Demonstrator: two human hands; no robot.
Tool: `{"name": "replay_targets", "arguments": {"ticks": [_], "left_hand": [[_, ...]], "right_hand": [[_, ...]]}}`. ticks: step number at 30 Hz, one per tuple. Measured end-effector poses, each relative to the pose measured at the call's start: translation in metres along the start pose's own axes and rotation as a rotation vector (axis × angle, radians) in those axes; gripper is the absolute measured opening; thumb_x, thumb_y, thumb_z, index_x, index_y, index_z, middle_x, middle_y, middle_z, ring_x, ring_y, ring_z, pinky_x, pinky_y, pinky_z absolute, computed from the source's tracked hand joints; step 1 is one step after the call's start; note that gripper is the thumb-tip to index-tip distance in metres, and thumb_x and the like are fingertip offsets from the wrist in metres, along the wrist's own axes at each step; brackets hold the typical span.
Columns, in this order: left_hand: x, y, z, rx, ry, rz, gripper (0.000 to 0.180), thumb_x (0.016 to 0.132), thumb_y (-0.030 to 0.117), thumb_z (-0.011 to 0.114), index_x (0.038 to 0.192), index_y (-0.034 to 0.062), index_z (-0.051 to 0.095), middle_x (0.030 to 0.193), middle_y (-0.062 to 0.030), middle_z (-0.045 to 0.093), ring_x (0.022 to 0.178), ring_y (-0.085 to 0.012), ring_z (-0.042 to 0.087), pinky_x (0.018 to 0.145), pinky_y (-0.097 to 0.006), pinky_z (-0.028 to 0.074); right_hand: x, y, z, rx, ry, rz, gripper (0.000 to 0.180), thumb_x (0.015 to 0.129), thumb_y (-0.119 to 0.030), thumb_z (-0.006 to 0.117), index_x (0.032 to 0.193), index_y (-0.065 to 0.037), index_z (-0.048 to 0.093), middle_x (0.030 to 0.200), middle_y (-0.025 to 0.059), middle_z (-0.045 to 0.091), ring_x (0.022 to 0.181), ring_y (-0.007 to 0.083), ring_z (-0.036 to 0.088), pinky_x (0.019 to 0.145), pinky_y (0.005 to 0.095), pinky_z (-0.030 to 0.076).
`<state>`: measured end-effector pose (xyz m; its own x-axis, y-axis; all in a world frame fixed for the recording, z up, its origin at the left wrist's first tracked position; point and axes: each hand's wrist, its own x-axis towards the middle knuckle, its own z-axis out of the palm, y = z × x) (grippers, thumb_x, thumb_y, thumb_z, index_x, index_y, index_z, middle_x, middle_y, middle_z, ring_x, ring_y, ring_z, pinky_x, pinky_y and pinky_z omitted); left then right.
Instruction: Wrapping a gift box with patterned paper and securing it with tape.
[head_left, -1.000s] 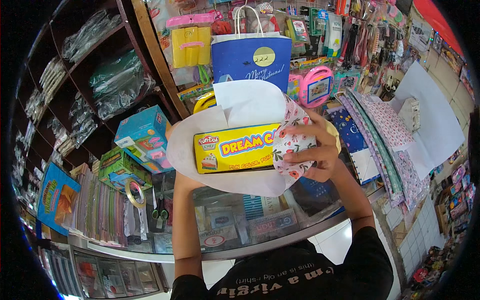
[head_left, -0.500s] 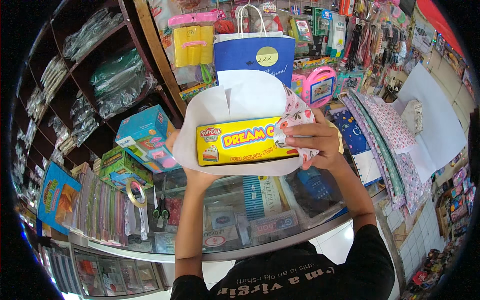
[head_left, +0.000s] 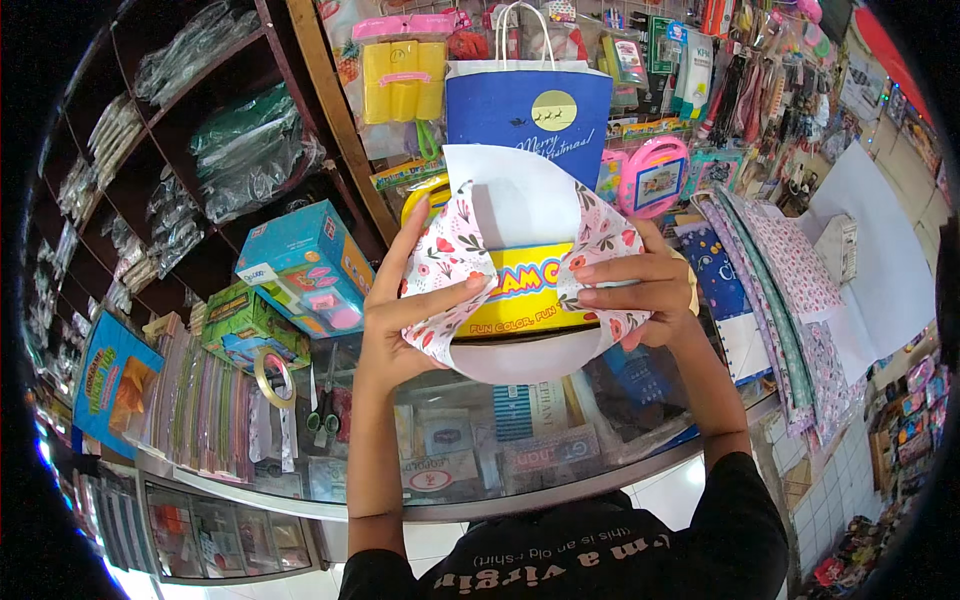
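A yellow toy box [head_left: 535,285] sits wrapped partway in floral wrapping paper [head_left: 447,250], held up above the glass counter. My left hand [head_left: 405,315] grips the left side, its fingers pressing a folded paper flap over the box's end. On the other side my right hand [head_left: 640,290] presses a matching flap against the box face, fingers spread over the print. The paper's white inner side stands up behind the box and droops below its front edge. Only the middle of the box face shows between the two flaps.
Scissors [head_left: 323,412] and a tape roll [head_left: 274,378] are at the left of the counter [head_left: 420,495], beside stacked boxes [head_left: 305,270]. A blue paper bag [head_left: 525,115] stands behind. Rolled wrapping papers [head_left: 765,290] and a white sheet [head_left: 880,260] are at the right.
My left hand has folded the left side of the paper over the box, covering that end. The right hand stays on its flap.
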<state>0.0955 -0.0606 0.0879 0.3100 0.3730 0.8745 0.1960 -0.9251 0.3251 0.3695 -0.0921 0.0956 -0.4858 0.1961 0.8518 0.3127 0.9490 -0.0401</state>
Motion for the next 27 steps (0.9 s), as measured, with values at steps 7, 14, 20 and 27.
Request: {"name": "replay_targets", "arguments": {"ticks": [7, 14, 20, 27], "left_hand": [[-0.002, -0.004, -0.006, -0.228, -0.083, -0.003, 0.042, 0.073, 0.038, 0.063, 0.08, -0.003, 0.069, 0.126, -0.0262, 0.043, 0.114, -0.036, 0.046, 0.096, -0.041, 0.034], [-0.007, 0.001, 0.002, -0.18, 0.041, -0.045, 0.024, 0.076, 0.016, 0.06, 0.068, -0.0067, 0.064, 0.118, -0.0269, 0.05, 0.108, -0.0335, 0.05, 0.092, -0.039, 0.038], [-0.006, 0.001, 0.008, -0.27, 0.137, -0.053, 0.026, 0.076, 0.009, 0.058, 0.055, -0.0064, 0.055, 0.115, -0.0287, 0.051, 0.106, -0.0334, 0.052, 0.09, -0.039, 0.04], [-0.004, -0.001, 0.01, -0.3, 0.171, -0.039, 0.026, 0.075, 0.006, 0.059, 0.052, -0.0051, 0.052, 0.116, -0.0293, 0.05, 0.107, -0.0339, 0.052, 0.091, -0.04, 0.039]], "right_hand": [[-0.001, -0.006, 0.002, 0.039, 0.028, 0.017, 0.047, 0.078, -0.044, 0.056, 0.076, 0.002, 0.068, 0.098, 0.0096, 0.065, 0.097, 0.0306, 0.054, 0.09, 0.0445, 0.036], [-0.006, -0.011, 0.01, 0.108, 0.177, 0.137, 0.026, 0.077, -0.015, 0.06, 0.059, 0.005, 0.058, 0.094, 0.0161, 0.054, 0.091, 0.0279, 0.052, 0.081, 0.0388, 0.039], [-0.004, -0.024, 0.012, 0.03, 0.174, 0.33, 0.018, 0.076, -0.011, 0.059, 0.067, 0.003, 0.054, 0.103, 0.0151, 0.041, 0.088, 0.0239, 0.048, 0.078, 0.0316, 0.038], [0.006, -0.022, 0.016, 0.032, 0.276, 0.249, 0.019, 0.073, -0.013, 0.063, 0.069, 0.0, 0.05, 0.12, 0.0188, 0.036, 0.097, 0.0246, 0.049, 0.086, 0.0334, 0.038]]}}
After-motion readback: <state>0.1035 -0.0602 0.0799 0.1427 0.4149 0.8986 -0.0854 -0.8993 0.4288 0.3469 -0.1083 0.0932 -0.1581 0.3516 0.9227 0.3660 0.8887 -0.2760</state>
